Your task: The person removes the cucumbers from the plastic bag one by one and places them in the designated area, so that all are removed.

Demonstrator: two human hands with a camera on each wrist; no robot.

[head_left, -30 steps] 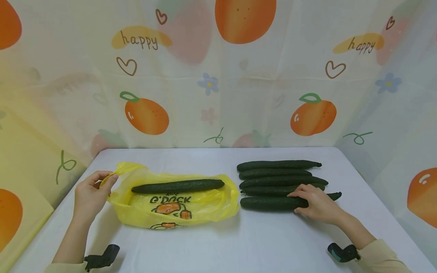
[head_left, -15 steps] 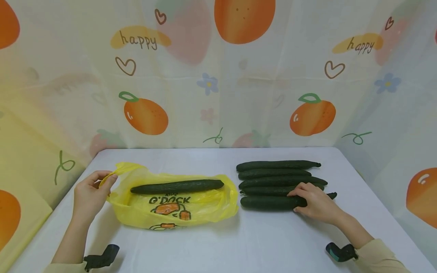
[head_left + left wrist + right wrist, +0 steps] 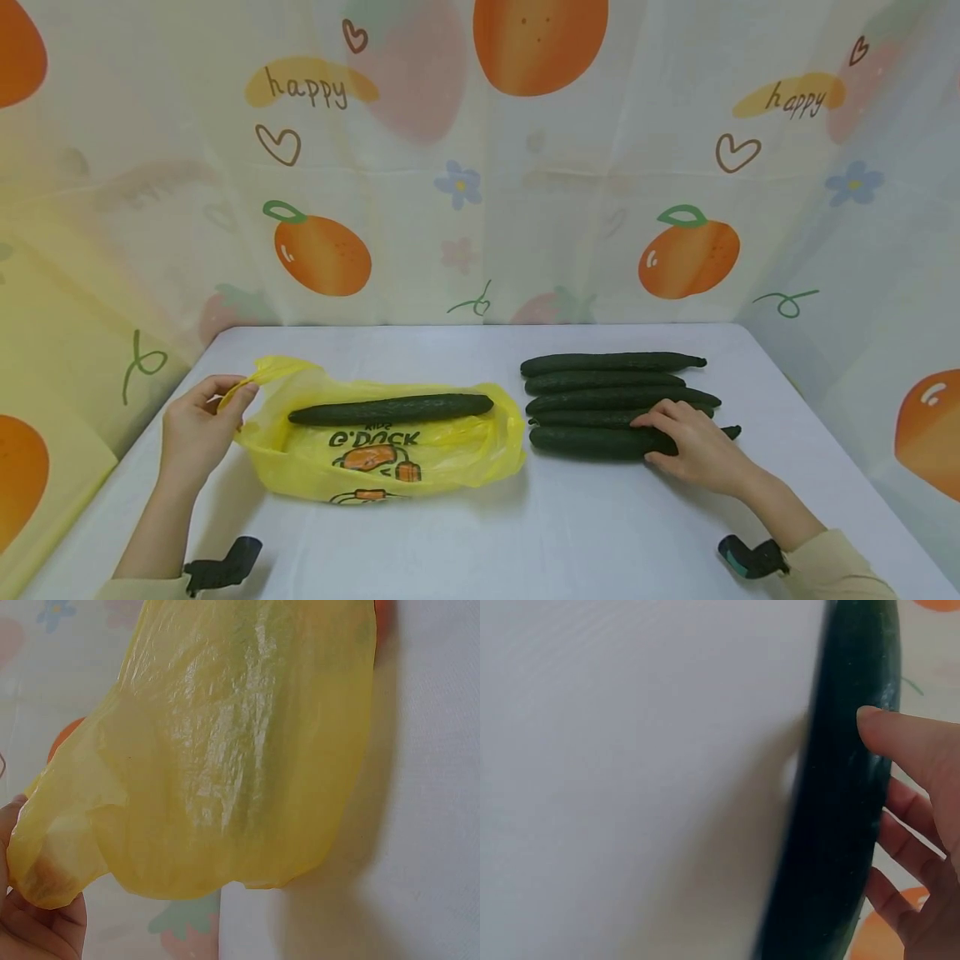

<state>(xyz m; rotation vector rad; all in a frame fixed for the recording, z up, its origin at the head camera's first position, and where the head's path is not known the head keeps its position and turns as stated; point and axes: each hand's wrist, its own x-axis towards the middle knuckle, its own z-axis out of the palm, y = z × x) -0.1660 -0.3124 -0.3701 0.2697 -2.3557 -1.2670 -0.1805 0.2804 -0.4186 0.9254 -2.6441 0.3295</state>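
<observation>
My left hand (image 3: 198, 425) pinches the handle of a yellow plastic bag (image 3: 292, 471) between thumb and fingers. The bag lies on its side on the table, and a dark green cucumber (image 3: 390, 409) rests on it lengthwise above printed letters. In the left wrist view the translucent bag (image 3: 225, 750) stretches away from the fingers (image 3: 71, 922). On the right, my right hand (image 3: 697, 446) grips the nearest cucumber (image 3: 592, 443) of a row, thumb on the near side and fingers over the far side. The right wrist view shows that cucumber (image 3: 840, 772) beside the thumb (image 3: 892, 735).
Several more cucumbers (image 3: 611, 362) lie side by side behind the gripped one. A white cloth (image 3: 487, 550) covers the table. Behind it hangs a fruit-patterned curtain (image 3: 540, 208). Dark wrist devices (image 3: 225, 567) sit at both cuffs.
The gripped cucumber has shifted slightly back toward the row, and its right tip sits a little further left. My left hand and the bag stay as they were.
</observation>
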